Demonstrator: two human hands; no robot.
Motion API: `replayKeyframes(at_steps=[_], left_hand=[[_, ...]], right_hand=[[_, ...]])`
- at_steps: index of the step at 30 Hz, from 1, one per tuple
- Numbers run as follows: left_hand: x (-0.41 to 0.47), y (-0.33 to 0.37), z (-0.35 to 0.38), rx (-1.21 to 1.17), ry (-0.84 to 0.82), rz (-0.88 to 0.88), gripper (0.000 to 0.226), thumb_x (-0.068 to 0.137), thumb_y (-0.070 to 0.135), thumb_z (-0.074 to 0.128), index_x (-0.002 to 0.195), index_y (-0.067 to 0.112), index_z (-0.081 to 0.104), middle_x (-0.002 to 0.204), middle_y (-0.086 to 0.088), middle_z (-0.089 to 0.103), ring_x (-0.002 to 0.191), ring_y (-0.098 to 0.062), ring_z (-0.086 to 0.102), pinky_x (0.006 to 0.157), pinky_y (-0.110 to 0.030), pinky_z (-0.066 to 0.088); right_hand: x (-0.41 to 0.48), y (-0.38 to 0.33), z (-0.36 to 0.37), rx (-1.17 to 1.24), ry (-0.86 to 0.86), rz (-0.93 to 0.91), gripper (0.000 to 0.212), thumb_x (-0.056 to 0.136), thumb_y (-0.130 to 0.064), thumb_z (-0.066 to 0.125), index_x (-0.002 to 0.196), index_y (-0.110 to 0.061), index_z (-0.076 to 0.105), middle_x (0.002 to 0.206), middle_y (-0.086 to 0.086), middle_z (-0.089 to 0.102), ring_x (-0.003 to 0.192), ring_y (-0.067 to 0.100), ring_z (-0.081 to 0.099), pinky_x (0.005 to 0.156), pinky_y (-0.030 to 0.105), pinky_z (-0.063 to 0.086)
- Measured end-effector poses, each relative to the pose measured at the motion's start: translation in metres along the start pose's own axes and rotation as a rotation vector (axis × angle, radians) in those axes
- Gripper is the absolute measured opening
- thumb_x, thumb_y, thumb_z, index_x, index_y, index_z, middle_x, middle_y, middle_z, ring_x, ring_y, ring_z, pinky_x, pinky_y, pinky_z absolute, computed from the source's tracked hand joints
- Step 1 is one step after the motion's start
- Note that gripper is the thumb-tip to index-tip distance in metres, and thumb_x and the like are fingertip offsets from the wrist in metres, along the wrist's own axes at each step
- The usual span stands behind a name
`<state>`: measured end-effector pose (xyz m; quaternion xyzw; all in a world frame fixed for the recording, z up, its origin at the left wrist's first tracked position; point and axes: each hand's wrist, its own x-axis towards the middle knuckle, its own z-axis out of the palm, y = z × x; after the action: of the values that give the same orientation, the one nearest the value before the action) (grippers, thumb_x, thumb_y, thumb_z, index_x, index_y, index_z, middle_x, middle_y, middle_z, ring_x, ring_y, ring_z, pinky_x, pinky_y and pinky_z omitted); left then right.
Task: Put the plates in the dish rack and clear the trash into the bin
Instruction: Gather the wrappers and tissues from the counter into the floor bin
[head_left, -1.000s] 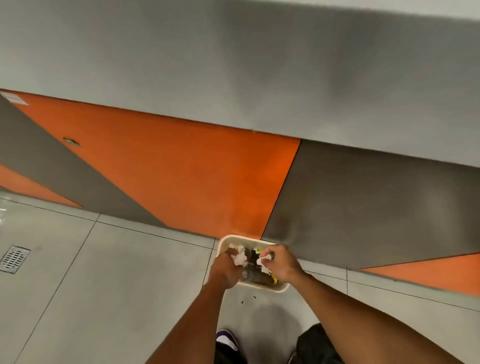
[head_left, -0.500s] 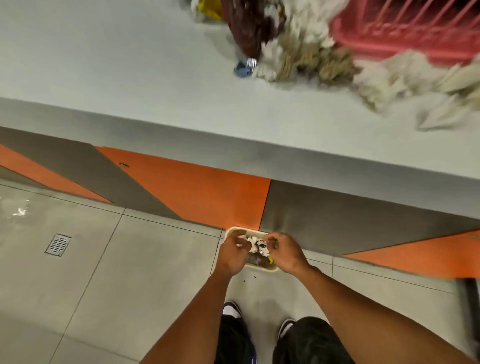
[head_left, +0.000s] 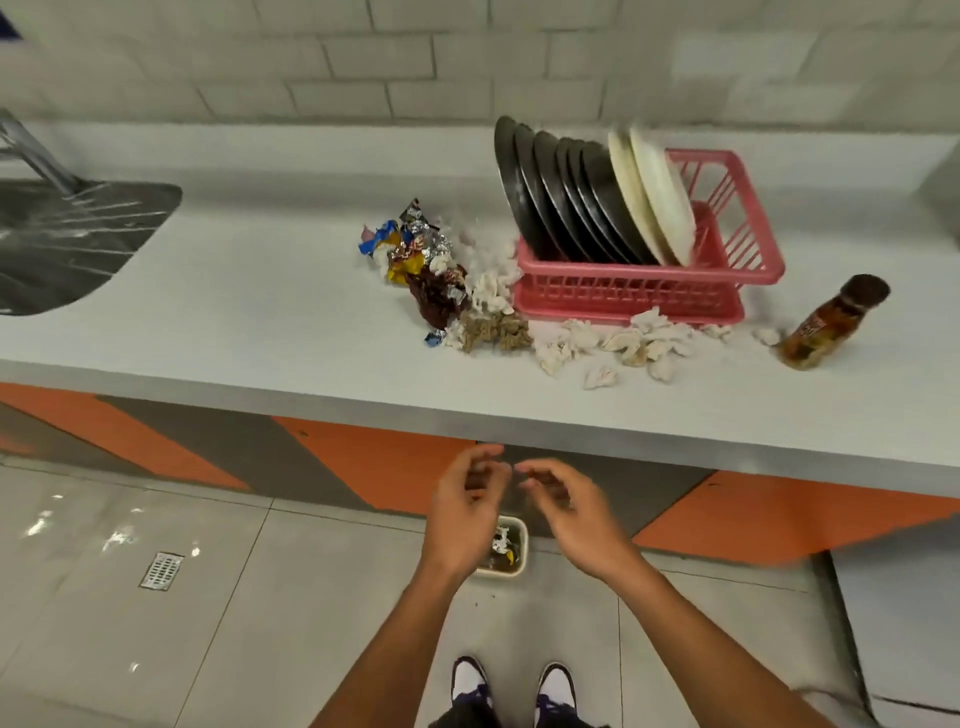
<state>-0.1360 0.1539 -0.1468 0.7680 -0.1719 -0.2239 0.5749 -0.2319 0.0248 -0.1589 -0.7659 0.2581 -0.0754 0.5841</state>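
Observation:
Several dark plates (head_left: 563, 195) and two white plates (head_left: 657, 195) stand upright in a pink dish rack (head_left: 623, 293) on the counter. Crumpled foil and coloured wrappers (head_left: 415, 254) lie left of the rack. White tissue scraps (head_left: 613, 345) are strewn along its front. A small cream bin (head_left: 511, 543) with trash inside sits on the floor against the cabinet. My left hand (head_left: 465, 512) and my right hand (head_left: 569, 512) hover above the bin, below the counter edge, fingers spread and holding nothing.
A brown bottle (head_left: 828, 325) stands right of the rack. A steel sink (head_left: 67, 239) lies at the counter's far left. A floor drain (head_left: 162, 570) is set in the tiles at left. My shoes (head_left: 514, 686) stand just before the bin.
Both hands have let go of the trash in the bin and lifted up, open. My view has risen from the cabinet front to the counter, rack and trash.

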Motion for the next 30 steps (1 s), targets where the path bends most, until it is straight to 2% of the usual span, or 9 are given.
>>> replayKeyframes(at_steps=[3,6,9,12,14,19,22,27,30], left_hand=[[-0.003,0.060,0.007,-0.033,-0.032,0.122,0.020,0.097,0.019,0.065,0.115,0.026,0.067,0.096,0.017,0.072,0.093,-0.002,0.066,0.080,-0.015,0.051],[0.001,0.110,0.015,-0.011,-0.063,0.230,0.019,0.096,0.024,0.067,0.115,0.029,0.067,0.093,0.017,0.070,0.091,-0.001,0.064,0.075,-0.013,0.050],[0.010,0.141,0.022,0.041,-0.125,0.316,0.018,0.096,0.031,0.066,0.114,0.033,0.066,0.100,0.017,0.069,0.094,0.000,0.062,0.077,-0.014,0.051],[0.020,0.154,0.039,0.036,-0.182,0.376,0.016,0.096,0.031,0.066,0.111,0.035,0.067,0.100,0.015,0.070,0.095,-0.002,0.064,0.078,-0.017,0.054],[0.021,0.155,0.060,0.043,-0.237,0.386,0.016,0.096,0.031,0.066,0.112,0.034,0.067,0.101,0.016,0.069,0.095,-0.002,0.063,0.077,-0.014,0.052],[0.012,0.139,0.119,0.135,-0.478,0.320,0.019,0.097,0.027,0.064,0.114,0.035,0.064,0.105,0.016,0.068,0.094,-0.001,0.063,0.076,-0.011,0.051],[0.032,0.146,0.156,0.192,-0.550,0.312,0.022,0.096,0.025,0.064,0.115,0.036,0.063,0.104,0.017,0.067,0.094,0.001,0.062,0.076,-0.011,0.052],[0.084,0.159,0.223,0.263,-0.519,0.287,0.024,0.095,0.026,0.067,0.116,0.037,0.062,0.106,0.014,0.066,0.091,-0.006,0.064,0.073,-0.014,0.052],[0.119,0.158,0.271,0.407,-0.525,0.256,0.038,0.094,0.025,0.067,0.129,0.034,0.056,0.117,0.010,0.060,0.086,-0.008,0.065,0.075,-0.020,0.052]], right_hand=[[-0.009,-0.032,-0.033,0.049,0.059,-0.040,0.022,0.102,-0.018,0.058,0.116,-0.032,0.069,0.114,-0.019,0.071,0.107,-0.001,0.065,0.099,0.028,0.052],[-0.013,-0.062,-0.067,0.047,0.129,-0.091,0.023,0.104,-0.023,0.057,0.116,-0.041,0.065,0.114,-0.014,0.071,0.107,0.005,0.066,0.096,0.031,0.053],[-0.019,-0.081,-0.099,0.018,0.228,-0.161,0.021,0.104,-0.026,0.056,0.119,-0.039,0.065,0.117,-0.014,0.069,0.108,0.003,0.064,0.093,0.026,0.053],[-0.031,-0.082,-0.126,0.032,0.384,-0.185,0.021,0.103,-0.026,0.058,0.121,-0.033,0.066,0.119,-0.015,0.068,0.107,0.000,0.063,0.087,0.013,0.050],[-0.043,-0.073,-0.141,0.052,0.491,-0.176,0.020,0.103,-0.025,0.059,0.121,-0.031,0.066,0.116,-0.016,0.068,0.104,-0.002,0.062,0.083,0.008,0.048],[-0.063,-0.038,-0.184,0.149,0.672,-0.061,0.019,0.100,-0.017,0.063,0.116,-0.024,0.068,0.110,-0.010,0.070,0.093,-0.005,0.062,0.075,0.005,0.046],[-0.049,-0.019,-0.226,0.170,0.741,-0.006,0.021,0.098,-0.025,0.066,0.119,-0.026,0.065,0.109,-0.010,0.069,0.097,-0.001,0.063,0.075,0.006,0.047],[-0.002,0.029,-0.294,0.137,0.724,0.165,0.054,0.088,-0.044,0.076,0.133,-0.031,0.050,0.116,-0.006,0.062,0.106,0.013,0.061,0.077,0.022,0.047],[0.031,0.049,-0.331,0.077,0.657,0.187,0.075,0.081,-0.045,0.082,0.142,-0.029,0.041,0.124,-0.003,0.056,0.111,0.017,0.056,0.087,0.027,0.046]])
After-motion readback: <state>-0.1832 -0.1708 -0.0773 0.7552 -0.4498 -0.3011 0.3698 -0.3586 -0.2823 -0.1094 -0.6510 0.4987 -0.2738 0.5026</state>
